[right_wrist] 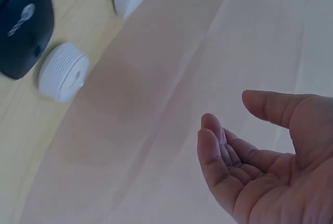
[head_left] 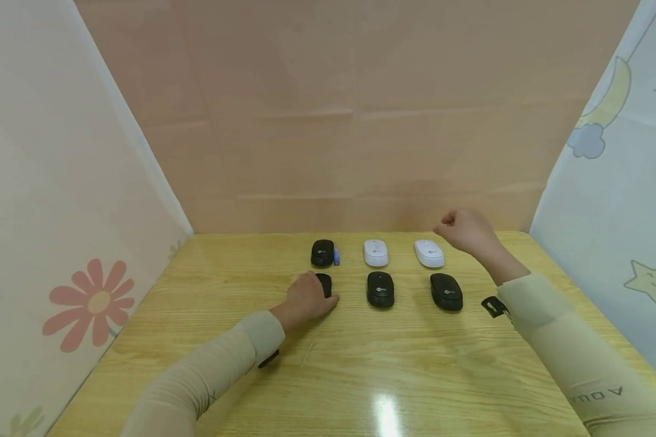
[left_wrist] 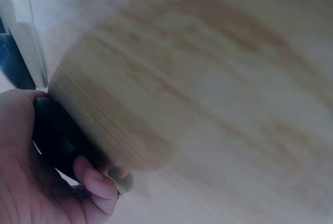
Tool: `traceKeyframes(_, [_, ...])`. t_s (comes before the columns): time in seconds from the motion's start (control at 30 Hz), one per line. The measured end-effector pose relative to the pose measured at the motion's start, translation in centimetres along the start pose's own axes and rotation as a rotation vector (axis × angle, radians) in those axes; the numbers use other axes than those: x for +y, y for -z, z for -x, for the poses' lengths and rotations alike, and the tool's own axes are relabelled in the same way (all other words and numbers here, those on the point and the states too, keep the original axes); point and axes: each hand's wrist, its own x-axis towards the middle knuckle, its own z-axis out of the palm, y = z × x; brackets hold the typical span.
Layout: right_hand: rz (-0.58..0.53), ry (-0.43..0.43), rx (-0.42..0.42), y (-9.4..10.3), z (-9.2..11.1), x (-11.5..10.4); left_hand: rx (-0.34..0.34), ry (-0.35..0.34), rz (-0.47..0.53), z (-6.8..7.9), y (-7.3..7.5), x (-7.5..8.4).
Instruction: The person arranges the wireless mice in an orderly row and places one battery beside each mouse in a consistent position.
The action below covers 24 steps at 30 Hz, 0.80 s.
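My left hand (head_left: pixel 305 298) grips a black computer mouse (head_left: pixel 324 284) at the left end of the front row. In the left wrist view the palm and fingertips close about the sides of that same mouse (left_wrist: pixel 61 136), while its far side is hidden in the head view. Raised over the back right of the table, my right hand (head_left: pixel 467 232) holds nothing. The right wrist view shows its fingers (right_wrist: pixel 210 156) loosely bent and the thumb apart from them. Nearest below it lies a white mouse (head_left: pixel 429 253).
Behind the left hand sit another black mouse (head_left: pixel 322 252) and a small blue stick-like item (head_left: pixel 336 257) beside it. A second white mouse (head_left: pixel 376 252) stands mid back row. Two more black mice, one central (head_left: pixel 380 289) and one right (head_left: pixel 446 292), lie in front. A papered wall (head_left: pixel 355 121) closes the back.
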Motion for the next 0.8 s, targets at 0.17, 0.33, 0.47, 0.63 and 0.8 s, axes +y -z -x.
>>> traceKeyframes(0.17, [0.009, -0.003, 0.023, 0.9, 1.7, 2.3, 0.008, -0.008, -0.010, 0.1, 0.0, 0.0])
traceKeyframes(0.33, [0.025, -0.034, 0.020, 1.5, 3.6, 4.5, 0.022, -0.004, 0.007, 0.1, -0.1, 0.1])
traceKeyframes(0.47, [0.050, -0.048, 0.018, 2.0, 5.2, 6.2, 0.023, -0.005, 0.018, 0.0, -0.1, 0.2])
traceKeyframes(0.63, [0.072, -0.065, 0.006, 2.8, 6.8, 7.8, 0.020, -0.007, 0.013, 0.0, -0.2, 0.1])
traceKeyframes(0.8, [0.080, -0.079, -0.018, 3.4, 7.9, 9.3, 0.024, -0.009, 0.014, -0.1, -0.2, 0.1])
